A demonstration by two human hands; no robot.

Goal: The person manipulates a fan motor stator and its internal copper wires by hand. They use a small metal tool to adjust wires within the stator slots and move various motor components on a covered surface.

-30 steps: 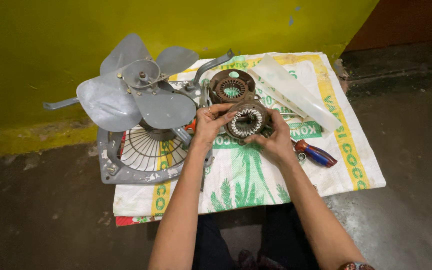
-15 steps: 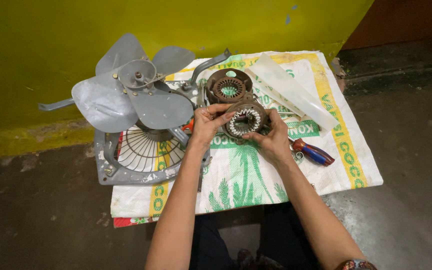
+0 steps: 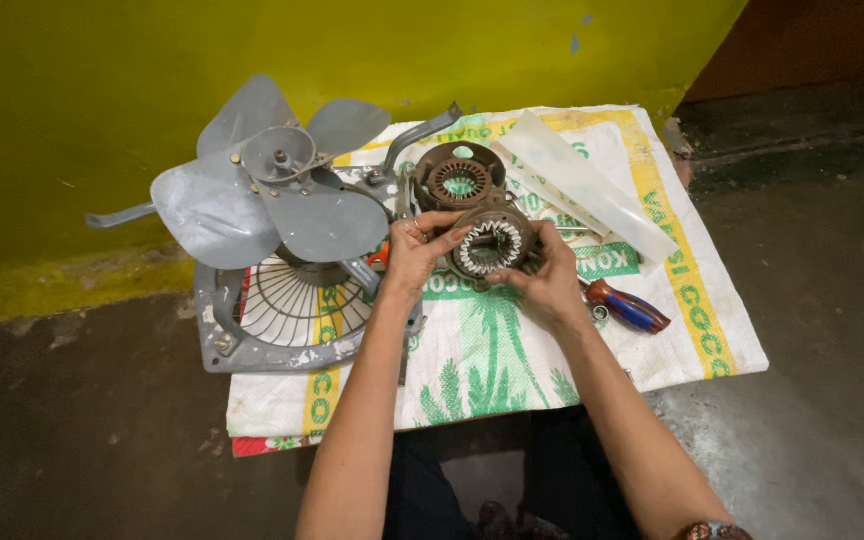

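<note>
A round, rusty-brown metal motor stator with pale winding teeth around its central bore (image 3: 493, 243) is held near the middle of the frame, just above the printed white, green and yellow woven sack (image 3: 512, 370) spread on the floor. Its open bore is turned up toward the camera, so the ring is seen almost face-on and its axis runs roughly along the line of sight; no long axis can be made out. The left hand (image 3: 414, 250) is clamped on the stator's left rim, fingers curled over its upper edge, and the right hand (image 3: 550, 280) is closed on the right rim and underside.

Just above it in the frame, a second brown round motor housing with a slotted centre (image 3: 458, 180) lies on the sack, near the stator but whether touching cannot be told. At the upper left a grey metal fan with four broad blades (image 3: 262, 195) stands over a grey wire-grille frame (image 3: 282, 315). A translucent white plastic strip (image 3: 582, 185) lies slanting at the upper right, and a screwdriver with a red and blue handle (image 3: 630, 307) lies just right of the right hand.
</note>
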